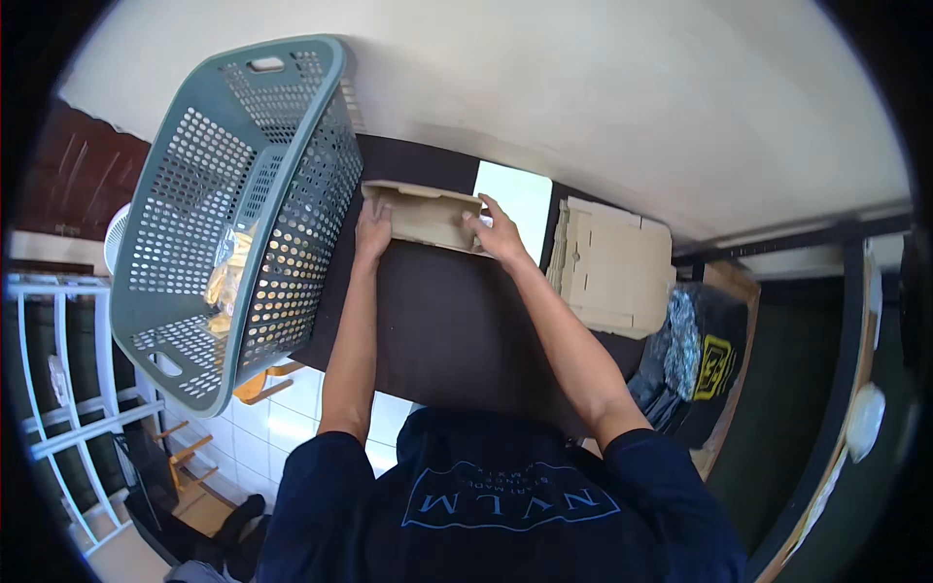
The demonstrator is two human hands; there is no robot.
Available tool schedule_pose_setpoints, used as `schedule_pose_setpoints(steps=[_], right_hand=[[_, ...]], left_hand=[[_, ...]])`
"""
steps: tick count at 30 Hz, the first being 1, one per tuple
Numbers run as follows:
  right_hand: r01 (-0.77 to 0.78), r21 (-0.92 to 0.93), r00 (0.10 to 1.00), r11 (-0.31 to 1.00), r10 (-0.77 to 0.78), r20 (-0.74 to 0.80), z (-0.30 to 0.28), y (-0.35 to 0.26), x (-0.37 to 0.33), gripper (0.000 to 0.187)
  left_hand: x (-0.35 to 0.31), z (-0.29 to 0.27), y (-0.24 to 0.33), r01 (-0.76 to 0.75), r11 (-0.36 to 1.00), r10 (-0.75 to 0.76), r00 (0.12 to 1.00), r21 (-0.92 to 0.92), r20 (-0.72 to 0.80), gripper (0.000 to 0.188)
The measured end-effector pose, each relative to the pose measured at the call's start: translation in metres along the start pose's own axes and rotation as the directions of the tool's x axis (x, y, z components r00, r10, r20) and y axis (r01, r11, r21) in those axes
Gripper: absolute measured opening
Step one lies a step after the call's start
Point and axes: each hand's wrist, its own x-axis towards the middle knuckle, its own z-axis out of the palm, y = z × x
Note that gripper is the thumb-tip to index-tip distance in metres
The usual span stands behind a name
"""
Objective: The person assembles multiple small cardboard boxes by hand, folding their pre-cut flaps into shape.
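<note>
A brown cardboard box (428,216), its open side toward me, is between my two hands above the dark table (437,311). At its left end my left hand (374,231) grips the side wall, with fingers reaching inside. My right hand (498,235) holds the right end, its fingers bent round the edge. Just behind the right hand lies a pale, flat rectangular sheet (520,194). Further right rests a stack of flattened cardboard boxes (617,272). The underside of the held box is hidden.
A large grey-green perforated basket (209,194) stands at the left, with plastic-wrapped yellowish items (230,277) inside. A wall (603,87) runs along the table's far side. Right of the stack are dark plastic bags (671,360) and a dark metal frame (841,340).
</note>
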Motion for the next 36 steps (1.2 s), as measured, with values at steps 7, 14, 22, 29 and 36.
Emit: schedule_pose_setpoints(steps=[7, 14, 22, 29, 36], right_hand=[[-0.113, 0.247, 0.990, 0.962, 0.089, 0.109, 0.013, -0.022, 0.066, 0.073], [-0.025, 0.269, 0.999, 0.963, 0.034, -0.028, 0.008, -0.001, 0.052, 0.073], [0.002, -0.156, 0.938, 0.988, -0.056, -0.341, -0.074, 0.084, -0.072, 0.019], [-0.204, -0.652, 0.781, 0.730, -0.281, -0.558, -0.118, 0.106, -0.123, 0.041], [-0.293, -0.643, 0.784, 0.707, -0.207, -0.585, -0.099, 0.119, -0.109, 0.042]], left_hand=[[0.042, 0.021, 0.014, -0.203, 0.974, 0.225, 0.929, 0.103, -0.293, 0.057], [0.003, 0.041, -0.002, -0.272, 0.962, 0.255, 0.938, -0.039, -0.236, 0.056], [-0.097, 0.052, -0.047, -0.110, 0.945, 0.094, 0.993, -0.307, -0.067, 0.037], [-0.188, 0.060, -0.056, -0.032, 0.961, 0.097, 0.970, -0.275, 0.223, 0.030], [-0.212, 0.047, -0.034, -0.092, 0.954, 0.182, 0.934, -0.284, 0.307, 0.030]])
